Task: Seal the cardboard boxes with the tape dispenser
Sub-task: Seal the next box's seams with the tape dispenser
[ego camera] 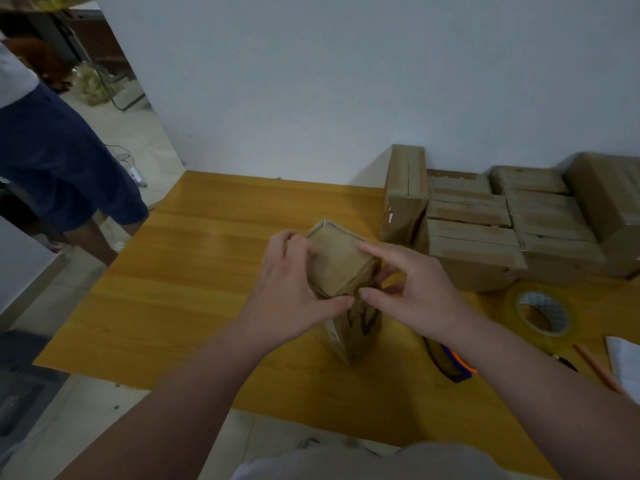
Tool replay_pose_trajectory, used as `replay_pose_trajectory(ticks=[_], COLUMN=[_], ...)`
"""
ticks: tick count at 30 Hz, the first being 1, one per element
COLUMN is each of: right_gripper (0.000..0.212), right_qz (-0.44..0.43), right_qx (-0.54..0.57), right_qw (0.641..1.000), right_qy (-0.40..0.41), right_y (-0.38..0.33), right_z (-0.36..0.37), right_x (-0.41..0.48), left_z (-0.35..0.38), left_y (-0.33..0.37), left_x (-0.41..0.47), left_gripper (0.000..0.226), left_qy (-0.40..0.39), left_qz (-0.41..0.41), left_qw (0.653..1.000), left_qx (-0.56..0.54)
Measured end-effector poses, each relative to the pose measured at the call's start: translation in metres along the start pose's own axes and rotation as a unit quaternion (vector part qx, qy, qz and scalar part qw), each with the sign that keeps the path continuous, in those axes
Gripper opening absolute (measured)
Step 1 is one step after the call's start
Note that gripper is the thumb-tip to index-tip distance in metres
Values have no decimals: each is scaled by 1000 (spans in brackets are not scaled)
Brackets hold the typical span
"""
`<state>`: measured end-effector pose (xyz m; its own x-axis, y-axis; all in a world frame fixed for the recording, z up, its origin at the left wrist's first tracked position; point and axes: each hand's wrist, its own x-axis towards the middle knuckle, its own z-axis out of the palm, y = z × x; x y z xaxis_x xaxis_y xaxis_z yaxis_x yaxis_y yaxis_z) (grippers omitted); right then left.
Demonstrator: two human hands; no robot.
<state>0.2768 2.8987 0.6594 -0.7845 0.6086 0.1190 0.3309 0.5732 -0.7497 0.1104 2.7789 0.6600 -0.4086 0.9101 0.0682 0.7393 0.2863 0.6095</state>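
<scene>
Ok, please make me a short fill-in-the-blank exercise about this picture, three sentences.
1. The left hand and right hand hold a small ___ upright on the table.
2. The tape roll lies to the ___ of the right hand.
3. The stacked boxes stand against the ___.
Missing words: box, right, wall.

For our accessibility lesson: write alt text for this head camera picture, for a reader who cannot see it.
A person's left hand and right hand hold the top of an upright cardboard box on a wooden table. More boxes are stacked to the right by a white wall, with a roll of tape nearby.
</scene>
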Motion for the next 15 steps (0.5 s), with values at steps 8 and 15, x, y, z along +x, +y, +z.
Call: replay_pose_trajectory(ticks=[8,15], right_gripper=[29,33], right_qz=[10,-34], right_qx=[62,109], right_qw=[997,993], right_qy=[33,9], right_y=[-27,-50], right_z=[19,50], right_x=[17,37], left_z=[-33,-47], left_y=[-4,-43], left_x=[8,13], left_gripper=[86,44], left_qy=[-47,-47], left_qz=[-248,-393], left_qw=[919,790], left_qx=[-302,-468])
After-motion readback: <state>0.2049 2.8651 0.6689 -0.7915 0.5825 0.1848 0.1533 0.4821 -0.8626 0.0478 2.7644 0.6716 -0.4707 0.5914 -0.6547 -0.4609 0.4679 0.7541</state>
